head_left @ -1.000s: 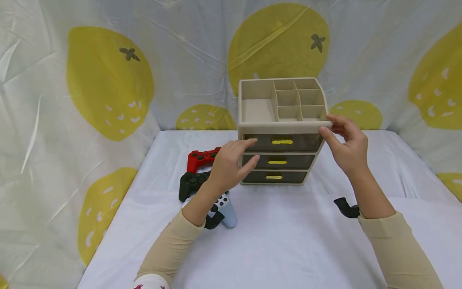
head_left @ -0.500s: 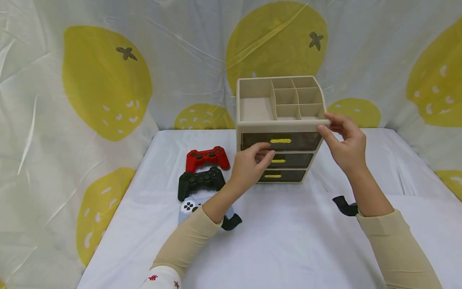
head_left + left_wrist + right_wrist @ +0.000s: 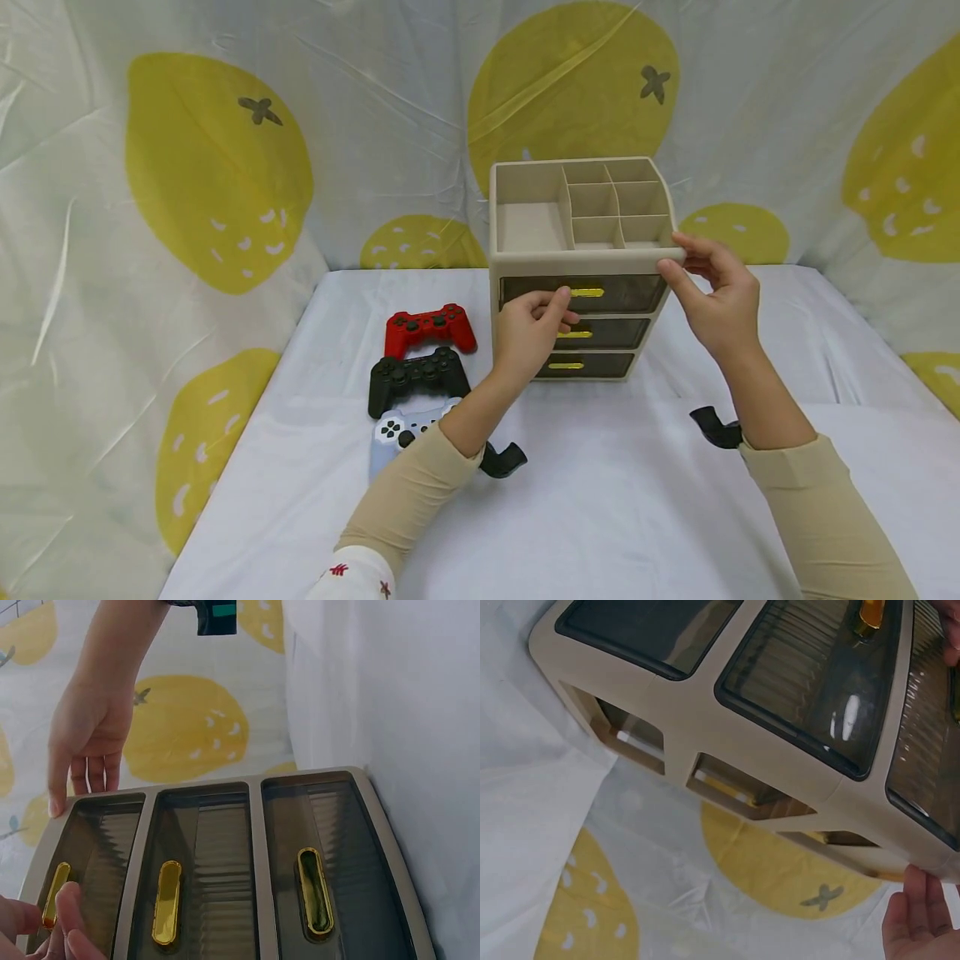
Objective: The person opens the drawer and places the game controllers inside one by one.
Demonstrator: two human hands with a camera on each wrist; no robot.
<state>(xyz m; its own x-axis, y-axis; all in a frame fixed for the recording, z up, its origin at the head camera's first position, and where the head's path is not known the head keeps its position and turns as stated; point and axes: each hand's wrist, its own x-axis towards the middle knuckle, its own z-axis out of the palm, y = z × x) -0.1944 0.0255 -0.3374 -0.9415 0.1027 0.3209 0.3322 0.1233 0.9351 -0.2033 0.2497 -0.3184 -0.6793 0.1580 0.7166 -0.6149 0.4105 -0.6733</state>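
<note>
A beige desktop drawer organizer (image 3: pixel 585 263) stands upright, with three dark see-through drawers and divided compartments on top. My left hand (image 3: pixel 529 333) is in front of it, thumb and fingertips around the gold handle (image 3: pixel 57 894) of the top drawer. The left wrist view puts the thumb on one side of that handle and a finger on the other. With my right hand (image 3: pixel 716 300) I hold the organizer's upper right front corner, thumb at the front and fingers along the side. All three drawers sit closed in the frame.
Left of the organizer, a red game controller (image 3: pixel 431 328), a black one (image 3: pixel 417 379) and a light blue one (image 3: pixel 386 450) lie in a row on the white cloth (image 3: pixel 600 500). My left forearm partly covers the blue one. Lemon-print fabric (image 3: pixel 397 108) hangs behind and at the sides.
My left hand has moved right and up from the organizer's left edge to the top drawer's handle, its fingers drawing together. The right hand has stayed at the corner.
</note>
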